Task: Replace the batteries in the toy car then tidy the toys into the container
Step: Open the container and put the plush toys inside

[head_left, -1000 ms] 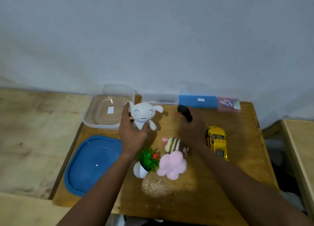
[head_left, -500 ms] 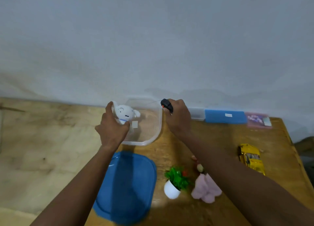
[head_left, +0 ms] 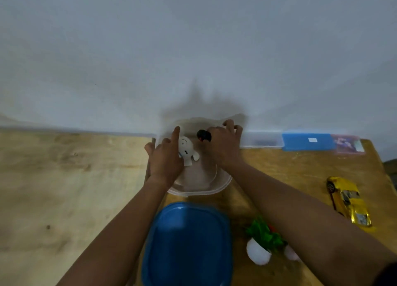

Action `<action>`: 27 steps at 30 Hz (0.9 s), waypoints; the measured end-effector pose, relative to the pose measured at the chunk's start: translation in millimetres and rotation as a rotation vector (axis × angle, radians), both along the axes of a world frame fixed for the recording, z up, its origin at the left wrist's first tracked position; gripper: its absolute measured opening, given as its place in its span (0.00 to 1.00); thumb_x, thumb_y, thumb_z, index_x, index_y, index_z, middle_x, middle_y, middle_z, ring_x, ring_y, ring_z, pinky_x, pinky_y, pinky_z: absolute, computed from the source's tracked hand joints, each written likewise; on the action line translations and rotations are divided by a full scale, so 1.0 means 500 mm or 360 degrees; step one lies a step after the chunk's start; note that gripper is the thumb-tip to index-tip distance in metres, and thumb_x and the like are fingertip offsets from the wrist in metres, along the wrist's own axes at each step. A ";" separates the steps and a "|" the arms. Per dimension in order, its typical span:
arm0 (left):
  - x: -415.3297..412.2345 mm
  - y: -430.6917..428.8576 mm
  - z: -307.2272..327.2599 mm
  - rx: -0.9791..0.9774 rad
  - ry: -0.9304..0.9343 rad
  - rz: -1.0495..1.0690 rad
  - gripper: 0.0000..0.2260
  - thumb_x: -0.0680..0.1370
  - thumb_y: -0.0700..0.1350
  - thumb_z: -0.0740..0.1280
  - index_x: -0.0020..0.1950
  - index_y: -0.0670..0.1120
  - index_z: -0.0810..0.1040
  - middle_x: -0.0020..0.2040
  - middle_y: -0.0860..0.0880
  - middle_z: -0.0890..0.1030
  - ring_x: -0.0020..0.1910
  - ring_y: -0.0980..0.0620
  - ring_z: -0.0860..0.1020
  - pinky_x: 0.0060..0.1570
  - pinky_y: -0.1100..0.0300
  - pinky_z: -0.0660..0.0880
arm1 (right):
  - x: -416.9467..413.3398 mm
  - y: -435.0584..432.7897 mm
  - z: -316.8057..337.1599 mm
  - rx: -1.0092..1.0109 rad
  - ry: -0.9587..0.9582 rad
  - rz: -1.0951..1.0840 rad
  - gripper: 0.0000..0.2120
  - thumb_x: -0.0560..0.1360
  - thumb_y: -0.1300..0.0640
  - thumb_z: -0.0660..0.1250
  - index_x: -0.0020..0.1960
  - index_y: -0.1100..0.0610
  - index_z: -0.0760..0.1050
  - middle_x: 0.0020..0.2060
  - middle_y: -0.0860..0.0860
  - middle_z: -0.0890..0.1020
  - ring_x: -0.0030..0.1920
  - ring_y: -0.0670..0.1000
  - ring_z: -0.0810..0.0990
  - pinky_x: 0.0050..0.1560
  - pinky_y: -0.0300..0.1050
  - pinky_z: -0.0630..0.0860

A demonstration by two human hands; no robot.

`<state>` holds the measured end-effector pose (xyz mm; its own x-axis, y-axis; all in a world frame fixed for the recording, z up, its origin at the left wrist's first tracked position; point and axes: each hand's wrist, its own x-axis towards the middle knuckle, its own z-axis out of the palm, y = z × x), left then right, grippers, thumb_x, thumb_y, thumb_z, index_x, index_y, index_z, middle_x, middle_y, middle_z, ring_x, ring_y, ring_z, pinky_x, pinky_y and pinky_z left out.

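Head view shows both hands over the clear container [head_left: 199, 187] at the far edge of the wooden table [head_left: 300, 169], close to the wall. The left hand [head_left: 166, 159] is curled around a white plush figure [head_left: 186, 151], with its forefinger stretched up and away; the figure sits low inside the container, face up, its legs toward the near side. The right hand [head_left: 223, 145] is closed on a small black object with a red spot [head_left: 203, 135], held just above the container's far part, the fingertips bent over the far rim. The picture is blurred here, so what the black object is cannot be told.

Just near of the container lies its blue lid [head_left: 189, 242], flat on the table. Right of the lid stands a small white pot with green leaves [head_left: 263, 242], partly behind the right forearm, and a bit of a pink soft toy [head_left: 291, 254] shows beside it under that arm.

The yellow toy car [head_left: 349, 202] lies on the table well to the right, apart from both hands and outside the container. Along the far edge, right of the container, sit a clear flat box [head_left: 261, 139], a blue box [head_left: 308, 141] and a small pinkish packet [head_left: 348, 144] in a row. Left of the table is a pale wooden surface [head_left: 71, 189].
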<state>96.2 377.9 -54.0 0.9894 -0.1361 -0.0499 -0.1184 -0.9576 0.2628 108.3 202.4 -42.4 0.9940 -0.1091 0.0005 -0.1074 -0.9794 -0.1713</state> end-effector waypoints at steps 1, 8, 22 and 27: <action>0.005 0.000 -0.007 -0.0006 -0.0006 -0.0013 0.40 0.72 0.43 0.67 0.82 0.52 0.54 0.50 0.47 0.80 0.47 0.43 0.80 0.64 0.47 0.54 | 0.003 0.003 -0.005 -0.0006 0.0004 -0.0005 0.12 0.77 0.48 0.61 0.50 0.51 0.81 0.45 0.50 0.84 0.66 0.56 0.66 0.58 0.53 0.55; 0.018 0.005 -0.033 0.0202 -0.0210 -0.0135 0.36 0.69 0.48 0.74 0.76 0.51 0.67 0.53 0.47 0.83 0.56 0.42 0.77 0.57 0.45 0.58 | 0.009 -0.002 -0.033 -0.0022 0.0068 -0.0036 0.12 0.75 0.51 0.64 0.56 0.50 0.81 0.48 0.49 0.85 0.70 0.56 0.64 0.61 0.53 0.53; -0.165 -0.095 0.026 -0.0117 -0.0340 0.0007 0.23 0.71 0.52 0.72 0.66 0.50 0.77 0.66 0.45 0.77 0.67 0.42 0.72 0.59 0.42 0.64 | -0.162 -0.135 0.005 0.0463 -0.0350 -0.0092 0.13 0.73 0.46 0.66 0.55 0.48 0.82 0.52 0.44 0.84 0.62 0.52 0.75 0.59 0.52 0.68; -0.314 -0.194 0.043 -0.0229 -0.0324 -0.0092 0.24 0.71 0.56 0.71 0.67 0.51 0.78 0.70 0.44 0.74 0.69 0.41 0.70 0.59 0.44 0.66 | -0.286 -0.251 0.017 0.0353 0.0035 -0.0065 0.19 0.73 0.45 0.62 0.63 0.45 0.78 0.62 0.47 0.80 0.65 0.53 0.74 0.65 0.52 0.67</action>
<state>-60.6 280.8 -32.6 0.9674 -0.1842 0.1738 -0.2365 -0.9022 0.3607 -34.6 76.9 -33.7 0.9883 -0.1442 -0.0496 -0.1522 -0.9128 -0.3790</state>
